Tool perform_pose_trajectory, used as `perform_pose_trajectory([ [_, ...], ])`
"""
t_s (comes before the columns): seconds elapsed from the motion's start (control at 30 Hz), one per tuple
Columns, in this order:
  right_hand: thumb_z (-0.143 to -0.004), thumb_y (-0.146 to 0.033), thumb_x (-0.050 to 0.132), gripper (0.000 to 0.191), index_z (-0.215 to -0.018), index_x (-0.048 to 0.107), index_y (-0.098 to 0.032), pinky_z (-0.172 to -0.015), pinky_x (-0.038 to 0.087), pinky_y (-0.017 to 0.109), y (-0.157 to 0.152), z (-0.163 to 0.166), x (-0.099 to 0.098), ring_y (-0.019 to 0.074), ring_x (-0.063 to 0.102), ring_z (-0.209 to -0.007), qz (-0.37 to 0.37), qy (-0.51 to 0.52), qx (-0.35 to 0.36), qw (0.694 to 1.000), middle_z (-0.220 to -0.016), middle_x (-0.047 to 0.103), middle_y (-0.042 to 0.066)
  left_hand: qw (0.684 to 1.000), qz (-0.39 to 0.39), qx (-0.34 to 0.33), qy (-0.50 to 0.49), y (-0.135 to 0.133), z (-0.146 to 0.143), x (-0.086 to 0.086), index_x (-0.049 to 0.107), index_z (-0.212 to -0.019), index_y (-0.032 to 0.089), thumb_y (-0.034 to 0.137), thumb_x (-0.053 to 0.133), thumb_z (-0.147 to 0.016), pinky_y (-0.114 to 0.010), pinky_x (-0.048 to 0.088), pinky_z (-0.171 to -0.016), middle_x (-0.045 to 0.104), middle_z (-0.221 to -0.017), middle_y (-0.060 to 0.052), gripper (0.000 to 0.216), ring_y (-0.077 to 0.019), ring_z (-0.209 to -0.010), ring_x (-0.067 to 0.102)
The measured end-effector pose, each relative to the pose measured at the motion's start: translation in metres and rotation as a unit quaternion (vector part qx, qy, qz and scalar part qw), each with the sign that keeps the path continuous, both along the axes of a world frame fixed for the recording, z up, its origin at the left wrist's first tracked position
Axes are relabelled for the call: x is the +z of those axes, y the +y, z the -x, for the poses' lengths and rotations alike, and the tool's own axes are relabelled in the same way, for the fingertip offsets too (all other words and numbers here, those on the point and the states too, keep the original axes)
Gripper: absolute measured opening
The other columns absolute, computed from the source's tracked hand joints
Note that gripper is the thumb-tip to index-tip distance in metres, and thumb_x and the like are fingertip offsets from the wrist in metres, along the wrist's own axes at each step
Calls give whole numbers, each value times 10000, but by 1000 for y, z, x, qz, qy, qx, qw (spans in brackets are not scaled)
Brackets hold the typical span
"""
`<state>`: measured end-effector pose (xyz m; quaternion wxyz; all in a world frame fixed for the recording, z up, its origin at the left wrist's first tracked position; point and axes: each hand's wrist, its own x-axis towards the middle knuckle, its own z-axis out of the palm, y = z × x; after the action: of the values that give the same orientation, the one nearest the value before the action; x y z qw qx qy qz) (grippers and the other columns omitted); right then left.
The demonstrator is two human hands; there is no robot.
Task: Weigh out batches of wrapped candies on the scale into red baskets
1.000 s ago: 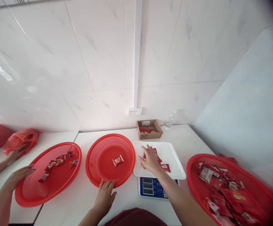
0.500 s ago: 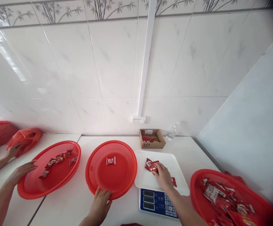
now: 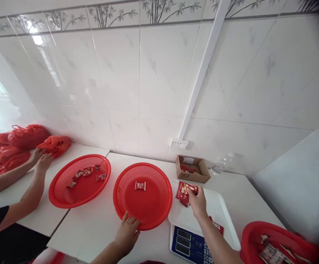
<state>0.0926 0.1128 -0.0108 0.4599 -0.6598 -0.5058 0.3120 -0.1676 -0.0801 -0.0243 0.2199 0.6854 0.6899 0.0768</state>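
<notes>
- My right hand (image 3: 198, 201), spread over the white scale tray (image 3: 214, 203) a second ago, now pinches red packets (image 3: 181, 192) at the tray's far-left part; these are secured.
- Another red packet (image 3: 217, 226) lies beside my forearm.
- My left hand (image 3: 126, 234) rests, fingers slightly apart, on the middle red basket's (image 3: 118, 209) near rim.
- Surface: white table (image 3: 93, 229).
- Room: tiled wall (image 3: 165, 73), power socket (image 3: 179, 143) far right of centre.
</notes>
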Motion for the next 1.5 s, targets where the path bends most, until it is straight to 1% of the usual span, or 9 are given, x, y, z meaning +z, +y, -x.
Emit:
perform_pose_trajectory([
  [0.1,-707,-521,558,459,-1063,518,-233,-622,511,333,-12,38,14,216,638,-731,40,43,116,991,-863,665,32,1000,4,1,-5,0,1,-2,610,-1011,248,153,489,-788,-465,164,-1138,660,-1079,-26,272,-198,-1095,562],
  [0.27,-751,-551,537,595,-1257,485,-242,-961,439,386,-20,67,16,233,500,-1212,25,-12,297,954,-1282,554,95,1000,21,5,8,2,6,0,629,-995,247,157,500,-790,-446,213,-1117,667,-1067,-22,259,-201,-1087,565],
  [0.47,-747,-497,445,633,-1249,496,-115,-1037,329,511,-11,-8,-32,338,409,-1267,-2,-238,113,965,-1283,514,210,999,36,-1,9,3,22,5,638,-1011,267,150,508,-790,-442,258,-1090,679,-1068,-20,282,-204,-1081,578],
  [0.63,-784,-538,348,607,-1253,502,-185,-875,377,638,-36,-80,-79,419,392,-1236,90,-356,-51,929,-1274,505,213,1000,24,-2,5,-3,35,2,628,-1065,269,131,507,-782,-456,242,-1103,670,-1107,-23,337,-207,-1102,575],
  [0.77,-794,-520,368,605,-1278,486,-179,-914,369,596,-43,-67,-86,384,402,-1240,111,-392,-25,913,-1292,501,193,1000,17,-15,7,-3,38,2,627,-1064,277,127,506,-787,-474,240,-1104,673,-1094,-24,337,-211,-1087,585],
  [0.97,-837,-540,391,610,-1374,409,-252,-982,290,601,-21,0,-58,364,240,-1364,113,-425,75,895,-1478,321,139,999,20,-44,17,-1,40,5,632,-1054,265,139,520,-797,-486,245,-1101,668,-1089,-32,307,-216,-1075,585],
  [1.13,-893,-363,375,411,-1246,555,-254,-999,302,508,-21,16,-62,284,371,-1298,40,-466,138,873,-1414,446,101,998,2,-69,-8,-4,49,2,628,-1069,268,229,545,-820,-501,228,-1107,664,-1097,-44,265,-221,-1064,583],
  [1.33,-859,-272,362,358,-1035,659,-177,-872,407,399,-14,-14,-75,256,572,-985,-15,-360,96,928,-1110,660,126,995,10,-99,-18,-6,63,-1,635,-1051,270,294,542,-842,-490,210,-1112,667,-1054,-36,230,-212,-1048,580],
  [1.5,-793,-469,467,419,-997,627,-141,-694,463,346,-3,19,-49,213,609,-734,24,-49,-101,993,-786,680,86,993,15,-117,-16,-4,66,0,635,-1064,249,330,537,-860,-484,221,-1102,665,-1065,-48,241,-215,-1046,577],
])
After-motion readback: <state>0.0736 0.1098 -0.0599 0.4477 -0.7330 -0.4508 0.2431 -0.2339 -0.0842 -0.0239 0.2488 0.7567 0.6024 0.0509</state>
